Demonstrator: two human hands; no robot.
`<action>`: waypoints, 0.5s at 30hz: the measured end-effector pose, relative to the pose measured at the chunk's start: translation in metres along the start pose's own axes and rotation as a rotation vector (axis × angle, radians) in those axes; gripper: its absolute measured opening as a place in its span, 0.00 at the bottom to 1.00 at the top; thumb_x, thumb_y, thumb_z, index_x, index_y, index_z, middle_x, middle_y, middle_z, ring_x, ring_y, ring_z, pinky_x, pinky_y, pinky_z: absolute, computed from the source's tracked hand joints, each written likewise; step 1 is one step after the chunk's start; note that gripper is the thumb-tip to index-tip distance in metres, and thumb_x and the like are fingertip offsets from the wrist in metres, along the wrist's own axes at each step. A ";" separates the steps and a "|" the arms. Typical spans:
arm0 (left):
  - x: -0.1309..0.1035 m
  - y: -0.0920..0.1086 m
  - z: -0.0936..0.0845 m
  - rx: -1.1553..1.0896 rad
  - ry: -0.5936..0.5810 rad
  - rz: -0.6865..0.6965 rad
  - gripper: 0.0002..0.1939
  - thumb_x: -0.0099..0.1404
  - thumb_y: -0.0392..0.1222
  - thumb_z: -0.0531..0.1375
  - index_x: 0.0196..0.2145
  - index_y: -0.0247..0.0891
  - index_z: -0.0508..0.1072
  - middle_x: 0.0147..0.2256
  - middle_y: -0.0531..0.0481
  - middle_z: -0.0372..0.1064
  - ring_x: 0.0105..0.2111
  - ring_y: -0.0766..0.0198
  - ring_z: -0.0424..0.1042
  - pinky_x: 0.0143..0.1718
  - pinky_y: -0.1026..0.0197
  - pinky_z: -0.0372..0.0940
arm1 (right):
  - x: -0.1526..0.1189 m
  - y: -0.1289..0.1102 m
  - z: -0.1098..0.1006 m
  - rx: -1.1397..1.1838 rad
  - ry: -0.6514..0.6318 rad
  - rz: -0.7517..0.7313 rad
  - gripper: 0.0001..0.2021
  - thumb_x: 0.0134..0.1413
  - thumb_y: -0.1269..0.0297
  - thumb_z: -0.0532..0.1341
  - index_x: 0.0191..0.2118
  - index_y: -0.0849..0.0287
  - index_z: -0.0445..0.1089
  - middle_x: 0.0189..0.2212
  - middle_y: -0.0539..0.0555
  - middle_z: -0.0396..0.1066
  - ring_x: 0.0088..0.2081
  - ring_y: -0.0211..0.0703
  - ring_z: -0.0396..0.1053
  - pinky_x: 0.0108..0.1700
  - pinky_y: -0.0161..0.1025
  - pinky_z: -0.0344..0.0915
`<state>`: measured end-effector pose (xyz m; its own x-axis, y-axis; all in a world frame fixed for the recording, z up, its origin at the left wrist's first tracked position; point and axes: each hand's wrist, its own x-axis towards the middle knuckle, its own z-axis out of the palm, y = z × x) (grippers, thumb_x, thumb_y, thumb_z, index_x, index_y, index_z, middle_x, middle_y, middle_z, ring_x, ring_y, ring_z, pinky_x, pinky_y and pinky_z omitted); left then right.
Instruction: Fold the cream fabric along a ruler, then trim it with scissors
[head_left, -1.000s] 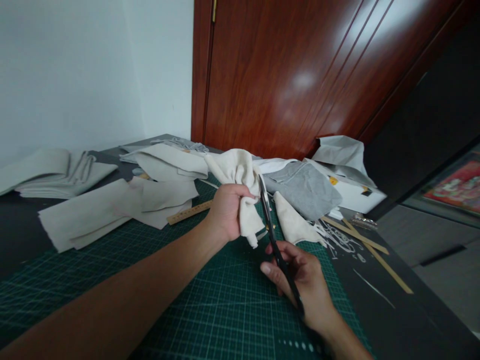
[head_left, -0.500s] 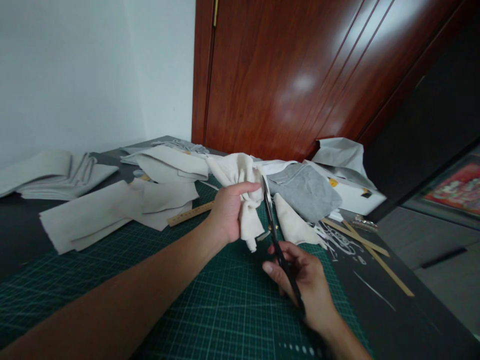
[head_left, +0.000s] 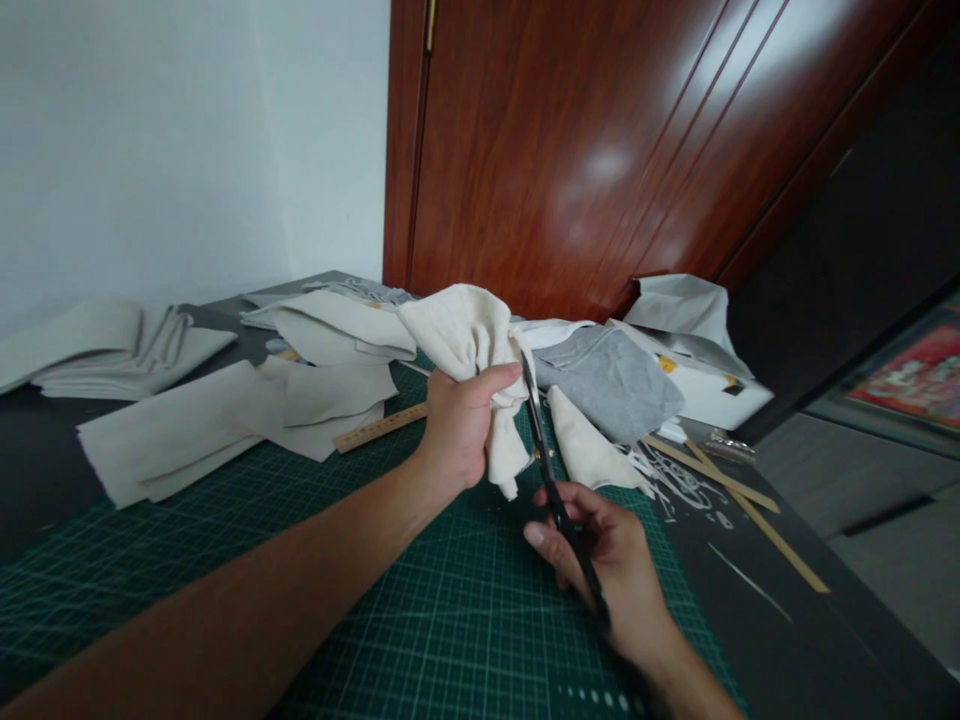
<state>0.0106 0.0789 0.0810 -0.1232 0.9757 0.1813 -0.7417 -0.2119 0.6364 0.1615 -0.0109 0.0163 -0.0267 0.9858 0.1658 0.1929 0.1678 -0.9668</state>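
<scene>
A piece of cream cloth [head_left: 461, 325] is held above the middle of the green cutting mat [head_left: 435, 620], toward its far part. It is grasped by the left hand [head_left: 461, 425], and the thumb is laid over it, pointing to the right. The cloth is seen as soft, matte and thick. Its upper part is spread into a rounded fan, deep folds are gathered near the thumb, and a narrow, crumpled end is hung below the hand, with an uneven lower edge.

Black-handled scissors [head_left: 555, 490] are gripped by the right hand [head_left: 607, 545], on the near right side. Their blades are pointed to the far side and set at the right edge of the cloth; how widely they are parted cannot be told. A small gold-coloured part is seen at their middle.

Just to the right of the scissors, a cream cloth scrap [head_left: 589, 445] is laid, roughly triangular. Behind it, grey fabric [head_left: 615, 380] is placed. On the left, a wooden ruler [head_left: 379, 427] and flat pale pieces [head_left: 172, 430] can be seen.
</scene>
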 end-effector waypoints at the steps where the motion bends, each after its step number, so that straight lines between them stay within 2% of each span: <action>1: 0.000 0.000 0.000 -0.007 -0.001 -0.018 0.22 0.46 0.34 0.75 0.41 0.37 0.81 0.40 0.47 0.82 0.40 0.53 0.80 0.46 0.51 0.73 | 0.000 -0.001 0.000 -0.005 -0.002 0.001 0.18 0.46 0.58 0.79 0.40 0.58 0.77 0.21 0.44 0.68 0.19 0.33 0.58 0.19 0.31 0.54; 7: 0.001 0.002 0.000 -0.040 0.020 -0.116 0.25 0.44 0.34 0.75 0.43 0.33 0.81 0.39 0.45 0.82 0.35 0.56 0.79 0.44 0.52 0.73 | 0.001 -0.007 -0.001 0.024 -0.046 0.034 0.19 0.46 0.57 0.79 0.39 0.60 0.76 0.20 0.42 0.64 0.18 0.31 0.57 0.19 0.30 0.54; 15: -0.001 -0.001 0.000 -0.056 0.027 -0.092 0.28 0.45 0.37 0.77 0.45 0.32 0.81 0.39 0.44 0.81 0.35 0.57 0.78 0.43 0.53 0.73 | 0.002 0.000 -0.005 0.163 -0.081 0.040 0.24 0.41 0.53 0.81 0.40 0.59 0.77 0.21 0.45 0.69 0.18 0.32 0.60 0.19 0.29 0.58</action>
<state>0.0114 0.0778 0.0807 -0.0701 0.9922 0.1035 -0.7861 -0.1188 0.6066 0.1659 -0.0092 0.0173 -0.1025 0.9879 0.1162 0.0343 0.1203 -0.9921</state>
